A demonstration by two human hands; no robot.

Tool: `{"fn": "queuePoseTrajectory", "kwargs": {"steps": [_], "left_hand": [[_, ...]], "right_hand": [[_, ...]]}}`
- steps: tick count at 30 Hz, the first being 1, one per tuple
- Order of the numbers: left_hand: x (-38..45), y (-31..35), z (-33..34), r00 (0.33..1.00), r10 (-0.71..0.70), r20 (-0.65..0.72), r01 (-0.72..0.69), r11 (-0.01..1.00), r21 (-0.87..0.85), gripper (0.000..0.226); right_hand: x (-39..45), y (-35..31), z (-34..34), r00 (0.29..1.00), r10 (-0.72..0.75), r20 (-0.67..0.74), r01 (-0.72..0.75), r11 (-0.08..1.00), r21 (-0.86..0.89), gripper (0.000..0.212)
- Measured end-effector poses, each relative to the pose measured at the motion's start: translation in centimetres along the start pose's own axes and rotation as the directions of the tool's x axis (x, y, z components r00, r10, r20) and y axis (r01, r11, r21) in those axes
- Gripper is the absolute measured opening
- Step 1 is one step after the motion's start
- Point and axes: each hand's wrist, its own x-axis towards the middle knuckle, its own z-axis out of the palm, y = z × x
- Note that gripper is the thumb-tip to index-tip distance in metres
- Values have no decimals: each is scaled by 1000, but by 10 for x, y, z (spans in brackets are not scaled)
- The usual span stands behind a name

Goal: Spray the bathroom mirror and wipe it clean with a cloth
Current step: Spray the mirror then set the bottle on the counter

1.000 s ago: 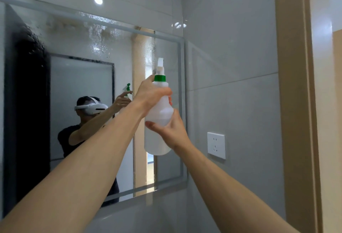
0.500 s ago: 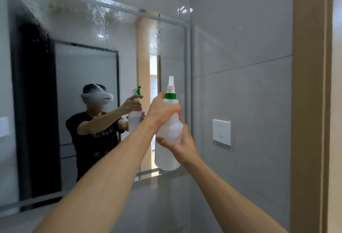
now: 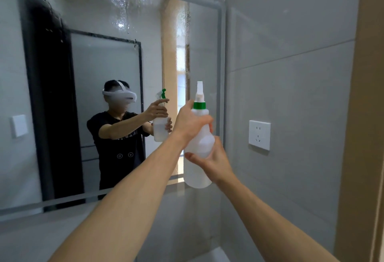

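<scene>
Both hands hold a spray bottle (image 3: 199, 149) up in front of the mirror (image 3: 99, 58), right of the frame's centre.

The left hand (image 3: 192, 122) wraps the bottle's shoulder just under the green collar (image 3: 199, 105), its fingers curled round the far side, so the white nozzle stands above the grip. The right hand (image 3: 216, 157) cups the body from the right and below, thumb across the front; the base hangs beneath both hands. The bottle stands nearly upright, just before the mirror's lower right corner. Wet streaks show in the upper middle of the glass. A white wall socket (image 3: 259, 135) sits on the grey tile (image 3: 291, 33) to the right.
</scene>
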Motion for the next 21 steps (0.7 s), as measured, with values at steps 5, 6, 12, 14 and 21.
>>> {"fn": "queuePoseTrajectory", "kwargs": {"steps": [5,6,12,14,21], "left_hand": [[-3,-4,-11,999,3,-39,-1,999,40,46],[-5,-4,-14,998,4,-58,-2,999,37,49],[-10,-5,-47,987,28,-156,-22,999,38,46],[-11,-7,-59,984,33,-176,-24,998,54,45],[-23,-12,-96,968,-6,-252,24,997,69,32]], "right_hand": [[-3,-2,11,999,-3,41,2,1000,29,77],[-2,-5,14,998,-9,60,7,1000,26,79],[0,-19,37,986,-71,153,59,995,77,75],[1,-23,49,979,-84,187,69,994,81,77],[2,-26,88,956,-121,267,82,985,152,77]]}}
